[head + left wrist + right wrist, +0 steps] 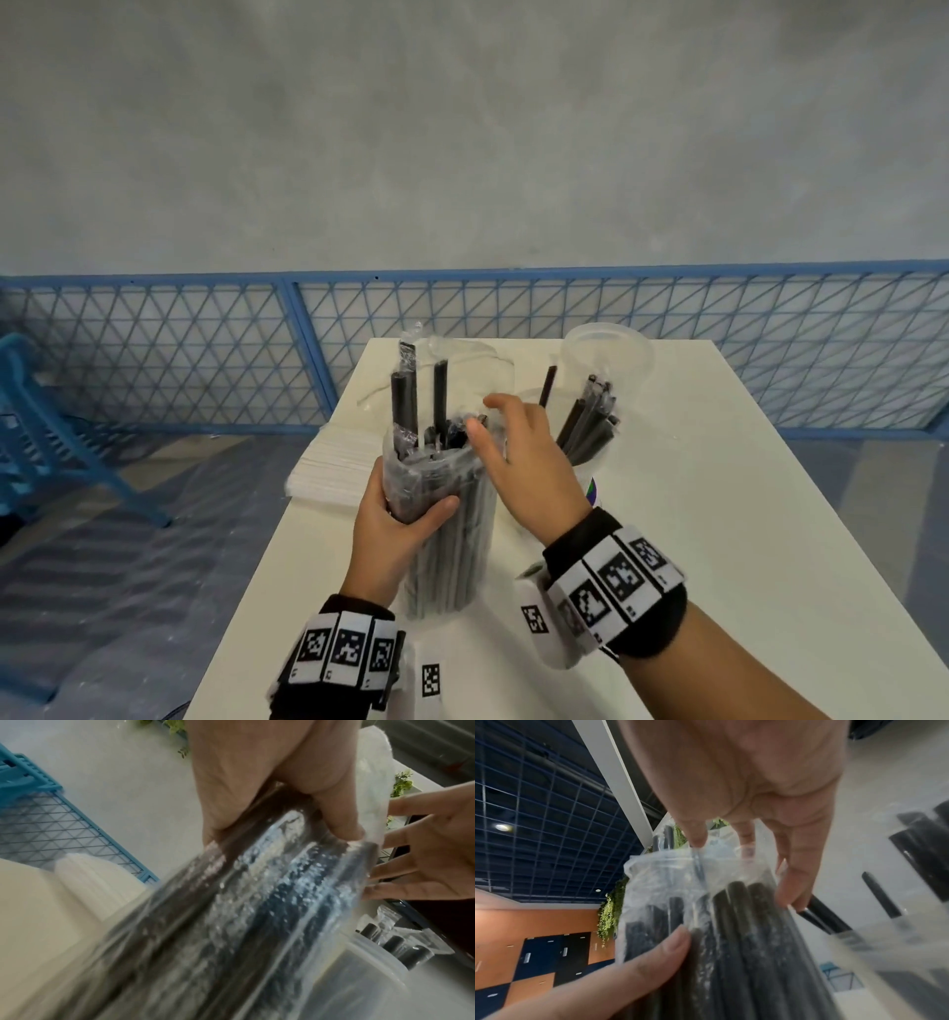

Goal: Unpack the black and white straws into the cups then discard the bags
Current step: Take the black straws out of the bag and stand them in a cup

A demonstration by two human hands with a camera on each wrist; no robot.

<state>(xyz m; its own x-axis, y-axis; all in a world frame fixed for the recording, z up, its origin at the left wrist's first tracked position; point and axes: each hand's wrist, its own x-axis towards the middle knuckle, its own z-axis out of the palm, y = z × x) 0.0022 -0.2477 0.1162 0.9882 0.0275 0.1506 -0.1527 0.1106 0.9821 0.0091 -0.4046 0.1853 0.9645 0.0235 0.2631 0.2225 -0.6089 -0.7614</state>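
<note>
A clear bag of black straws [447, 519] stands upright over the white table, a few straws poking out of its open top. My left hand [416, 514] grips it round the middle, thumb in front. The same grip fills the left wrist view, the bag [257, 902] under the left hand [270, 801]. My right hand [485, 419] is at the bag's mouth with its fingers straight and spread. In the right wrist view its fingertips [698, 841] touch the rim of the bag [680, 882]. A clear cup [606, 354] at the back right holds several black straws [590, 421].
A pack of white straws [334, 462] lies at the table's left edge, just left of the bag. The white table [719, 539] has bare room on the right and in front. A blue mesh fence [308, 334] and a blue chair [51, 437] stand beyond it.
</note>
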